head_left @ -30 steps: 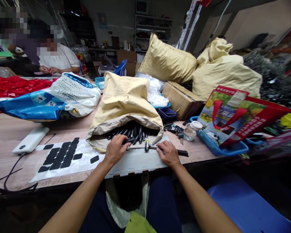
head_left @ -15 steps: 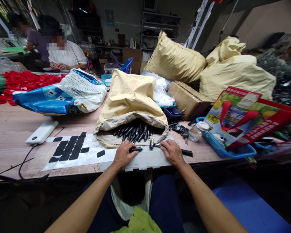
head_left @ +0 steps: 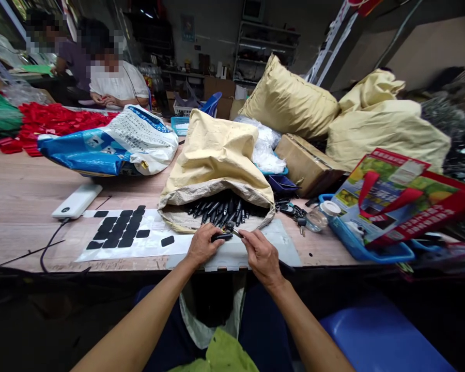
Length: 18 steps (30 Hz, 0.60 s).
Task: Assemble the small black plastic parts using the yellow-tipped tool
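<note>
My left hand point(head_left: 202, 245) is closed around a slim black pen-like piece point(head_left: 223, 236) near the table's front edge. My right hand point(head_left: 262, 257) grips a small hammer by its shaft; the hammer head point(head_left: 230, 226) is at the end of that piece, though contact is hard to make out. Below the right hand, the black handle end point(head_left: 287, 267) sticks out. Both hands are above a grey board point(head_left: 287, 245). Just behind them, a cream cloth sack point(head_left: 213, 150) lies with its mouth towards me, full of similar black pieces point(head_left: 215, 207).
Left of the hands, a white sheet point(head_left: 151, 248) bears several black rounded stickers point(head_left: 118, 227). A white power bank point(head_left: 77, 200) with a cable lies beyond. Keys point(head_left: 301, 223), a jar point(head_left: 316, 219) and a blue basket point(head_left: 356, 248) stand right. Two people sit at the back left.
My right hand has moved left with the hammer, bringing its head to the black piece. The left hand still holds the piece. The whole view has shifted slightly.
</note>
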Motion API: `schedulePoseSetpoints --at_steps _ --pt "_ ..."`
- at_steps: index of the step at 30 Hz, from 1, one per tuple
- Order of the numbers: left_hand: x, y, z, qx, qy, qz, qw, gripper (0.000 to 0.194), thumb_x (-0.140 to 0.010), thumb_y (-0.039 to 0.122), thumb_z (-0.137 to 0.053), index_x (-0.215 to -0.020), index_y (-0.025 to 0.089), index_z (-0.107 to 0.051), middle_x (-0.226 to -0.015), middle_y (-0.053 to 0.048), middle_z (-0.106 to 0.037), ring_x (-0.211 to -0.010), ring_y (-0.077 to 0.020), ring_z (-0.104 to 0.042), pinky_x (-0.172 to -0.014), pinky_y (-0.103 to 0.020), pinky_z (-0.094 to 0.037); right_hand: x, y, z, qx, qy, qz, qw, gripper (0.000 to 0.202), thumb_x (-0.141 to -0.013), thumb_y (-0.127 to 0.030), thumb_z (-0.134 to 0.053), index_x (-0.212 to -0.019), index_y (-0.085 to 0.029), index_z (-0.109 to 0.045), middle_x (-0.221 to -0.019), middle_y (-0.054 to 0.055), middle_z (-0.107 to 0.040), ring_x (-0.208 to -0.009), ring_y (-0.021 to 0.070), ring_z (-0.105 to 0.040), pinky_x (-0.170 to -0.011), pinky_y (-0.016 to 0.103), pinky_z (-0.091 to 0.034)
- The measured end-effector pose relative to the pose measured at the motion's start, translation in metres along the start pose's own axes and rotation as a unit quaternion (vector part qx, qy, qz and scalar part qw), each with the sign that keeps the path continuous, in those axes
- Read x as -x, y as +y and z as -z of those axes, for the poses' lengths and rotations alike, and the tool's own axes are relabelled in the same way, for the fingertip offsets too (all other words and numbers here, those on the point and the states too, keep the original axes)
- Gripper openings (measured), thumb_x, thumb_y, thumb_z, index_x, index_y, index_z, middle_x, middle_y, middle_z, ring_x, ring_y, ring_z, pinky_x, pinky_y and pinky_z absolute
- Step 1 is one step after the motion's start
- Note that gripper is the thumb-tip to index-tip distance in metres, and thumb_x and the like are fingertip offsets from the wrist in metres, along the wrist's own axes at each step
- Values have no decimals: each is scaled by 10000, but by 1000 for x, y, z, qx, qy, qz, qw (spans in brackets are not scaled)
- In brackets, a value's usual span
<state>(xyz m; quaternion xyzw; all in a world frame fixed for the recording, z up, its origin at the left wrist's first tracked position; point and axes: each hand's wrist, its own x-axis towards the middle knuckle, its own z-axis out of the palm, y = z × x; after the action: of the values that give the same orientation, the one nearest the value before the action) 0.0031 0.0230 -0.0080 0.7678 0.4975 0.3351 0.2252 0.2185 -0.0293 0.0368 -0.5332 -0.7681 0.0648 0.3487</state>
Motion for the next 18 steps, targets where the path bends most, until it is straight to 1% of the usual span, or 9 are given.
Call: schedulePoseSetpoints --at_steps 2,5,9,12,14,16,18 --pt "0 1 0 -9 2 5 1000 93 -849 238 -737 -940 225 -721 -879 -22 -629 -897 -212 -569 -829 -340 -440 1 -2 -5 20 -12 -1 1000 307 -1042 -251 -468 -1277 -282 -664 -1025 45 -692 -938 181 -670 -816 262 -512" --pt "-1 3 0 -15 7 10 1000 119 -835 214 -745 -953 222 -725 -871 -20 -620 -887 -209 -563 -820 -337 -437 1 0 -6 43 -27 -16 999 291 -1029 -236 -493 -1243 -283 -684 -992 36 -690 -900 178 -673 -777 256 -506" --pt "-1 2 -1 -4 9 8 1000 125 -827 205 -750 -949 222 -726 -864 -14 -622 -890 -207 -564 -830 -339 -436 3 4 -1 33 3 -31 999 305 -1043 -257 -469 -1269 -279 -673 -1027 42 -692 -955 182 -673 -827 262 -506" --pt "-1 1 -2 -4 7 10 1000 111 -826 200 -743 -935 216 -723 -862 -15 -619 -893 -208 -566 -832 -342 -438 8 9 0 34 -8 -24 999 308 -1043 -264 -464 -1262 -281 -680 -1015 42 -691 -935 182 -674 -809 268 -511" --pt "-1 1 -2 -6 5 12 1000 119 -826 198 -739 -942 214 -720 -876 -18 -621 -905 -211 -567 -837 -344 -441 10 15 2 37 -16 -25 999 300 -1037 -270 -475 -1248 -287 -688 -1003 37 -692 -915 181 -676 -790 270 -514" --pt "-1 0 -2 -6 4 12 1000 128 -825 201 -738 -950 216 -714 -895 -19 -629 -920 -214 -570 -842 -345 -443 9 24 6 36 -6 -24 999 296 -1034 -279 -481 -1243 -288 -689 -1014 37 -695 -926 180 -676 -798 272 -514" --pt "-1 0 -2 -8 4 10 1000 136 -820 204 -739 -951 218 -704 -910 -18 -636 -925 -215 -571 -847 -347 -446 3 39 14 40 7 -13 999 287 -1028 -283 -490 -1228 -289 -696 -1015 38 -696 -937 183 -672 -802 273 -510"
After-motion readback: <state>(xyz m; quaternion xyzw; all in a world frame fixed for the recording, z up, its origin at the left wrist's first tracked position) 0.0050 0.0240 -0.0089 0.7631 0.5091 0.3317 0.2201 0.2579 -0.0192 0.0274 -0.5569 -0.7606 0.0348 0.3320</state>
